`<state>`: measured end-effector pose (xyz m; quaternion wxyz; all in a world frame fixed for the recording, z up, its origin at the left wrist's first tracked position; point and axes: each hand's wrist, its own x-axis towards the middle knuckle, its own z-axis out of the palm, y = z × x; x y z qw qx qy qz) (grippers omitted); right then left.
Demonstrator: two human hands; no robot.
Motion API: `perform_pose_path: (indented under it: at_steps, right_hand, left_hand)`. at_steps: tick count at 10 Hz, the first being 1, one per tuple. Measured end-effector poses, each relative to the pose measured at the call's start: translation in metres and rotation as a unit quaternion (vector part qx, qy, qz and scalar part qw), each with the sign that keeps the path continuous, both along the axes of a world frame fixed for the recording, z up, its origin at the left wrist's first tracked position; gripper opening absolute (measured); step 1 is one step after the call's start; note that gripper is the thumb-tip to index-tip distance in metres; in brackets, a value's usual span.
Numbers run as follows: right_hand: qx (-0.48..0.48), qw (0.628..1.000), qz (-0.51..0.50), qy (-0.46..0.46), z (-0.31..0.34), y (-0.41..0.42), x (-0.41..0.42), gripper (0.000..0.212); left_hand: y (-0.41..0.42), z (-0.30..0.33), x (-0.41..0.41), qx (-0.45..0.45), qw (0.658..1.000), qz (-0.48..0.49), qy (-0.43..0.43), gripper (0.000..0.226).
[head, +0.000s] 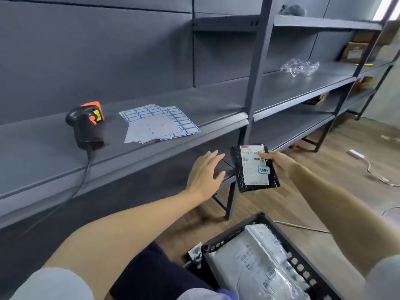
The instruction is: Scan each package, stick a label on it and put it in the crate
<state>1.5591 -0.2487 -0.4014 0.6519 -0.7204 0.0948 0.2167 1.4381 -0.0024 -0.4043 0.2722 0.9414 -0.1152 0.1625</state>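
Observation:
My right hand grips a small black package by its right edge, thumb on the white shipping slip. A blue-bordered label is stuck on the slip's lower right. The package hangs in the air in front of the shelf edge, above the floor. My left hand hovers just left of it with fingers spread and relaxed, holding nothing. A black crate stands on the floor at the bottom right with several grey packages inside. The black and orange scanner stands on the grey shelf, sheets of blue-bordered labels beside it.
The scanner's cable hangs over the shelf's front edge. Steel shelf uprights stand behind the package. Crumpled clear plastic lies on the shelf to the right, cardboard boxes farther back. A white adapter and cords lie on the wooden floor.

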Motion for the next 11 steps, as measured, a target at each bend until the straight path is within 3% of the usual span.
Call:
perform_pose_path:
  at_steps: [2, 4, 5, 7, 8, 10, 11]
  right_hand:
    - [-0.072, 0.991, 0.001, 0.117, -0.125, -0.035, -0.033, 0.042]
    - [-0.145, 0.975, 0.036, 0.162, -0.204, -0.025, -0.063, 0.039]
    - [-0.231, 0.956, 0.092, 0.156, -0.237, -0.018, -0.073, 0.054]
    - [-0.447, 0.864, 0.215, 0.092, -0.256, -0.004, -0.104, 0.036]
    - [-0.514, 0.825, 0.231, 0.036, -0.264, 0.002, -0.112, 0.047]
    - [-0.592, 0.739, 0.321, 0.023, -0.257, 0.027, -0.106, 0.028]
    - [-0.557, 0.765, 0.324, 0.028, -0.252, 0.034, -0.097, 0.026]
  left_hand:
    - [-0.012, -0.078, 0.001, 0.092, 0.993, 0.0, 0.079, 0.057]
    - [-0.013, -0.127, -0.001, 0.129, 0.981, 0.019, 0.146, 0.06]
    - [-0.014, -0.147, -0.006, 0.132, 0.975, 0.027, 0.176, 0.06]
    - [-0.015, -0.168, -0.01, 0.126, 0.968, 0.038, 0.214, 0.06]
    - [-0.014, -0.173, -0.011, 0.112, 0.969, 0.043, 0.217, 0.06]
    - [-0.005, -0.175, -0.011, 0.112, 0.968, 0.051, 0.219, 0.06]
    - [-0.003, -0.17, -0.011, 0.119, 0.966, 0.039, 0.226, 0.058]
